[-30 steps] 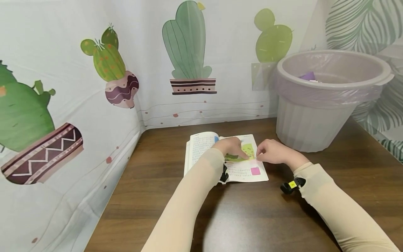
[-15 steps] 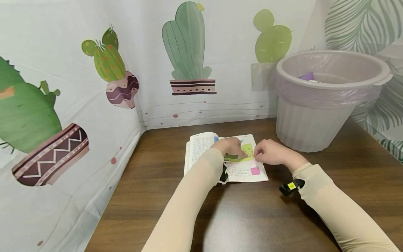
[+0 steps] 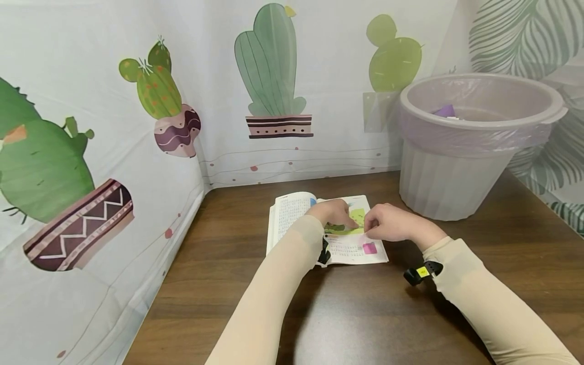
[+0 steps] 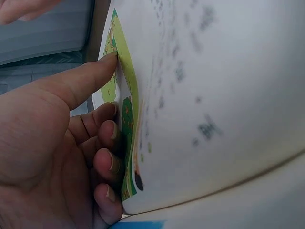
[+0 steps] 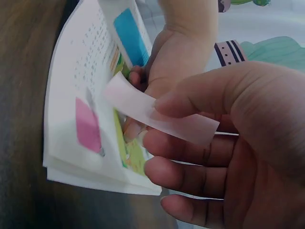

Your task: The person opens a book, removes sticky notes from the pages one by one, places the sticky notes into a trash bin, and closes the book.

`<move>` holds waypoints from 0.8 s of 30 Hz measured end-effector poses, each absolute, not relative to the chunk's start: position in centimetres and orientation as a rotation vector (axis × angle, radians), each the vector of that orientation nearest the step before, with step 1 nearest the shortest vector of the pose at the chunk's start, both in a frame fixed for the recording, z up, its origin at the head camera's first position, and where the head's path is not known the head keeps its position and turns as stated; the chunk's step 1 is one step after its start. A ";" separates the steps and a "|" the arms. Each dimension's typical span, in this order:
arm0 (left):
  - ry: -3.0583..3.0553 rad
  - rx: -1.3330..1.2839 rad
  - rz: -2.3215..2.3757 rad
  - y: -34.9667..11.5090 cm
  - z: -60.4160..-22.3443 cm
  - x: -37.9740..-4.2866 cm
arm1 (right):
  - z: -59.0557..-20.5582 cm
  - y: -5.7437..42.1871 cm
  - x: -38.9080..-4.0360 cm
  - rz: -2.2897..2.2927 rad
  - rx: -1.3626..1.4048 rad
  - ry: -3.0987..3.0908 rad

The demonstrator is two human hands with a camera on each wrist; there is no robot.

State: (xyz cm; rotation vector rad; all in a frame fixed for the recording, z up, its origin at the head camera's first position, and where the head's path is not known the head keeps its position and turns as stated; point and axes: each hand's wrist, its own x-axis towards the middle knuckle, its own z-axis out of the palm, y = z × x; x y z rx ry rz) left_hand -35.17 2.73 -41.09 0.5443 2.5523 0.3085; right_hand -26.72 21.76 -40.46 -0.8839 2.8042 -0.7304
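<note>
An open book (image 3: 292, 213) lies on the wooden table, with a green picture and a pink block on its right page. My left hand (image 3: 335, 212) rests on that page, its thumb and loosely bent fingers touching the green picture (image 4: 127, 112). At the page's right edge is my right hand (image 3: 394, 223). It pinches a thin pale pink strip (image 5: 128, 98) between thumb and fingers, held above the page in the right wrist view. In the head view the strip is mostly hidden by the hand.
A grey waste bin (image 3: 451, 172) with a lilac liner stands on the table at the back right, a purple item (image 3: 444, 111) inside. A white curtain (image 3: 219, 101) with printed cacti hangs behind and to the left. Black straps are on both wrists.
My right hand has shifted slightly left, further over the right page, still pinching the strip. My left hand and the book have hardly moved. The head view has turned slightly left.
</note>
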 end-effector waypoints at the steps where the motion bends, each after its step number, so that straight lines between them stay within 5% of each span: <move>1: 2.556 0.548 0.314 2.7 -41.1 -35.1 | -40.3 21.7 -26.6 -0.730 -0.897 2.802; 24: 2.557 0.561 0.329 2.5 -41.4 -35.1 | -32.4 22.2 -22.4 -0.874 -1.200 2.908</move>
